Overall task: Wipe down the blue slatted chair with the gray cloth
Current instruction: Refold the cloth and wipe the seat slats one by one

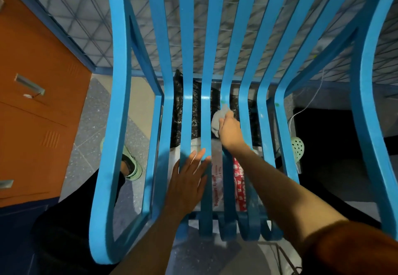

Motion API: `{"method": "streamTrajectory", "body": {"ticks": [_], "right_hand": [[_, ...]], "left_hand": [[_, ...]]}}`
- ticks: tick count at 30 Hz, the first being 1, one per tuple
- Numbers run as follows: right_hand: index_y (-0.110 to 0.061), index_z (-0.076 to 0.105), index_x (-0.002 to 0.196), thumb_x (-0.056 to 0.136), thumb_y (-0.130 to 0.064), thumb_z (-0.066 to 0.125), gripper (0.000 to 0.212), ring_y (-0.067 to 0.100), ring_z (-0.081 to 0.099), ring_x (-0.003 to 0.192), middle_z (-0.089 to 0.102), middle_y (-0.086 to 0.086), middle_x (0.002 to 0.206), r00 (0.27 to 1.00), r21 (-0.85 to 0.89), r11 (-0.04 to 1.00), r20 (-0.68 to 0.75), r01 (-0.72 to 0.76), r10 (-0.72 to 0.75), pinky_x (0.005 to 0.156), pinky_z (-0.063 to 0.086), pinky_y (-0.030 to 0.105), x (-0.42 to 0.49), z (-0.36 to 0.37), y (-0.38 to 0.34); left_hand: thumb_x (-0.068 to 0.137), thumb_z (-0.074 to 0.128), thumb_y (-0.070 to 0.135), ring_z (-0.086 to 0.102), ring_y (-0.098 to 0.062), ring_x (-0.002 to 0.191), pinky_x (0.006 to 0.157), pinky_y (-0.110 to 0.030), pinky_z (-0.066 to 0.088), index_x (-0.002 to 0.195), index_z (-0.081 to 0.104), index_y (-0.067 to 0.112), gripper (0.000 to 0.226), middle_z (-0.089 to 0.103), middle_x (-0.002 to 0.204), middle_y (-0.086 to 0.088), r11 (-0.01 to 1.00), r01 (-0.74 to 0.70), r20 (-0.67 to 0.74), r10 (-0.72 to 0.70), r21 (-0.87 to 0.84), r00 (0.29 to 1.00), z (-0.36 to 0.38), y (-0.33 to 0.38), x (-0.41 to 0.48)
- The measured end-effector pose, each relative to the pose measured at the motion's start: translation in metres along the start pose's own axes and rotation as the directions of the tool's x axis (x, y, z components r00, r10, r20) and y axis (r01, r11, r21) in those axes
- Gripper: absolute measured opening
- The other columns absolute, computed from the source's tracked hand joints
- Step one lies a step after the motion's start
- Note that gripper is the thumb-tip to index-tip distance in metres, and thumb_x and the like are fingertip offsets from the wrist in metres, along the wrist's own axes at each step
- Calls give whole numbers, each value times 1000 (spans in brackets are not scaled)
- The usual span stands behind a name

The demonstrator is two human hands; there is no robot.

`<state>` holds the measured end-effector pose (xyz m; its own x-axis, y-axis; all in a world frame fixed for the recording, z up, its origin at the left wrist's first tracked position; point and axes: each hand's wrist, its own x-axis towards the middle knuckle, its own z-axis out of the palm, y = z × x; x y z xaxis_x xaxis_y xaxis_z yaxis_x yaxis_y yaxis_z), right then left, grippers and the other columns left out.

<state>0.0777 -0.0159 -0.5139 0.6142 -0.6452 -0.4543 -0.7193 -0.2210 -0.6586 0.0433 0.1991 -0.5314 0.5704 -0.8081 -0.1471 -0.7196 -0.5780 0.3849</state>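
Though the slats hide most of the bags (pixel 196 115) beneath, the blue slatted chair (pixel 187 59) fills the view. The right hand (pixel 229 131) grips the gray cloth (pixel 216 121) on a seat slat near the backrest bend. The left hand (pixel 187 184) lies flat, fingers straight, on the front slats. Below is a speckled floor (pixel 92 123), with an orange cabinet (pixel 32 134) on the left.

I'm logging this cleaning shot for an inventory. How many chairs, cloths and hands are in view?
chair: 1
cloth: 1
hands: 2 (left hand, right hand)
Total: 4
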Motion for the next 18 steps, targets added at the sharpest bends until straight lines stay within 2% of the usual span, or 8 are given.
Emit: {"method": "streamTrajectory", "body": {"ticks": [2, 4, 7, 9, 12, 15, 18], "right_hand": [[-2, 36, 126, 105, -21, 30, 29, 22, 48, 87, 50, 13, 105, 1000, -31, 999, 0, 17, -17, 72, 34, 32, 18, 0, -8], [-2, 36, 129, 105, -22, 30, 32, 24, 50, 95, 51, 17, 113, 1000, -14, 1000, -8, 27, -27, 76, 34, 33, 34, -2, -13], [-8, 34, 134, 105, -26, 28, 35, 24, 54, 97, 54, 17, 117, 1000, 21, 1000, 3, 17, -17, 80, 41, 37, 54, -4, -19], [-9, 30, 137, 105, -26, 28, 37, 29, 58, 95, 55, 18, 112, 999, -46, 998, 1, 38, -38, 77, 44, 41, 58, -3, -20], [-10, 27, 144, 105, -24, 30, 42, 27, 56, 86, 55, 16, 102, 998, -92, 994, -12, 53, -54, 71, 38, 36, 53, -3, -17], [-2, 34, 133, 105, -23, 32, 35, 27, 51, 79, 57, 20, 102, 1000, -112, 994, -16, 21, -23, 67, 34, 34, 32, -5, -11], [-7, 37, 121, 105, -24, 33, 24, 26, 50, 76, 52, 15, 93, 1000, -105, 994, 11, -22, 23, 66, 33, 33, -8, 1, 2]], "left_hand": [[102, 28, 37, 8, -15, 151, 116, -53, 26, 155, 18, 29, 55, 14, 163, 5, 1000, 7, 4, -7, -14, 1000, 2, -2, 0], [102, 32, 36, 4, -13, 151, 117, -52, 21, 155, 15, 29, 56, 10, 163, 8, 998, 5, -10, -6, -56, 1000, 3, -3, 0], [103, 33, 35, 0, -11, 151, 118, -49, 14, 156, 11, 29, 57, 5, 164, 9, 998, 4, -19, -5, -58, 1000, 3, -2, 2], [104, 29, 36, -2, -11, 151, 119, -49, 14, 156, 11, 29, 56, 3, 164, 9, 999, 8, -8, -9, -48, 1000, 3, -2, 1], [104, 23, 39, 0, -10, 150, 119, -48, 16, 156, 14, 28, 53, 7, 163, 9, 999, 11, -5, -11, -50, 1000, 4, -4, 0], [103, 21, 41, 5, -11, 150, 117, -48, 17, 155, 18, 31, 52, 12, 163, 9, 999, 11, 5, -10, -42, 1000, 2, -3, 1], [103, 25, 40, 11, -15, 150, 117, -49, 18, 152, 23, 31, 51, 16, 162, 7, 1000, 4, -1, -5, -24, 1000, 1, -4, -1]]}}
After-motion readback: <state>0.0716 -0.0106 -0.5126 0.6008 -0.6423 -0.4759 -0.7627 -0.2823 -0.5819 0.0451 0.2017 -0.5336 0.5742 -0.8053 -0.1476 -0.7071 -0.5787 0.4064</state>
